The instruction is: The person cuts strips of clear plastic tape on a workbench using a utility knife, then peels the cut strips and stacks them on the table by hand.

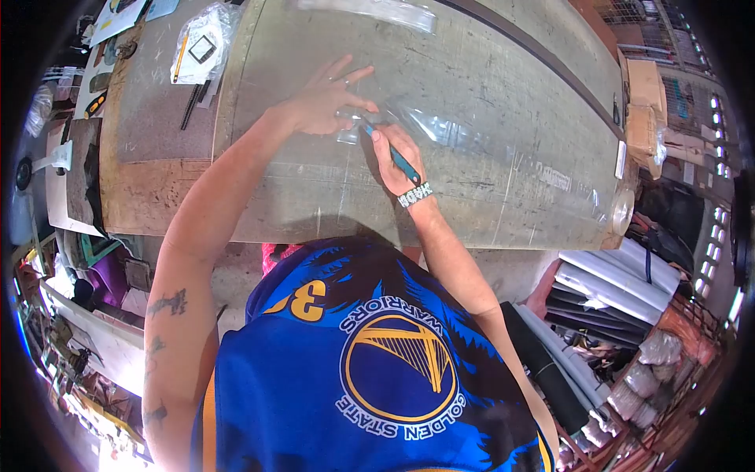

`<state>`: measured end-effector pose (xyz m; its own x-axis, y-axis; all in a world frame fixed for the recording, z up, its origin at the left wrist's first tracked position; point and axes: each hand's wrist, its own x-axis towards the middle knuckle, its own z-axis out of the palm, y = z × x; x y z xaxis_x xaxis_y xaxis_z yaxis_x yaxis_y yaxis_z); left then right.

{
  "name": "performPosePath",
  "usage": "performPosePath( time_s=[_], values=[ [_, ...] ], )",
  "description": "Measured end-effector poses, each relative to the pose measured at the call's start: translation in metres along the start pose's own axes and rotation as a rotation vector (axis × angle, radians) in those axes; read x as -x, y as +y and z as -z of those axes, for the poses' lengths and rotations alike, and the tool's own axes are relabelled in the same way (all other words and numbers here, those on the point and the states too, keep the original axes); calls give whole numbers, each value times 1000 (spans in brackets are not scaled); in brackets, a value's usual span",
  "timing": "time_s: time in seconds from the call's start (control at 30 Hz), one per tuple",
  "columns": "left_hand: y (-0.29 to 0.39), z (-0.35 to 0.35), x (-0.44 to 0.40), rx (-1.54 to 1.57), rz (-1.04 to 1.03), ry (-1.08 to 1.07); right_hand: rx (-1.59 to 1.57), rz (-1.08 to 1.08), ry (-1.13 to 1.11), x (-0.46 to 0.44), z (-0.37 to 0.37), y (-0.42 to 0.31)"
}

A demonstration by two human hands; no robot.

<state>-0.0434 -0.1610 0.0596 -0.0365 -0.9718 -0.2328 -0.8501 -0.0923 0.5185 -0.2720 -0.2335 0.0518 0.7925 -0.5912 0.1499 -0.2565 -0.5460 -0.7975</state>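
My right hand [397,156] is closed around a teal pen-like tool [403,165], its tip pointing at a small clear plastic piece [348,127] on the grey worktable [487,181]. To the left of it, my left hand [330,101] lies over the tabletop with its fingers spread, the thumb side close to the clear piece and to the tool's tip. A shiny clear strip [432,126] stretches rightward from behind my right hand. The exact outline of the clear plastic is hard to make out.
Another clear strip [377,12] lies at the table's far side. A plastic bag with a pencil [181,57] and black rods [191,106] are on the left. A dark rail [543,53] crosses the right side. Rolls of material [613,283] stand at lower right.
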Motion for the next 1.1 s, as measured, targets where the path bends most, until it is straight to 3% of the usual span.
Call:
performPosePath(
  time_s=[0.8, 0.9, 1.03, 1.1],
  values=[
    [-3, 4, -3, -26, -4, -53, 30, 35, -6, -12, 5, -5],
    [-11, -6, 4, 2, -58, 65, -35, 87, 87, 8, 31, -26],
    [-4, -26, 40, 59, 94, 345, 150, 239, 216, 37, 103, -7],
    [16, -28, 70, -17, 202, 483, 491, -233, 19, 48, 138, 18]
  ],
)
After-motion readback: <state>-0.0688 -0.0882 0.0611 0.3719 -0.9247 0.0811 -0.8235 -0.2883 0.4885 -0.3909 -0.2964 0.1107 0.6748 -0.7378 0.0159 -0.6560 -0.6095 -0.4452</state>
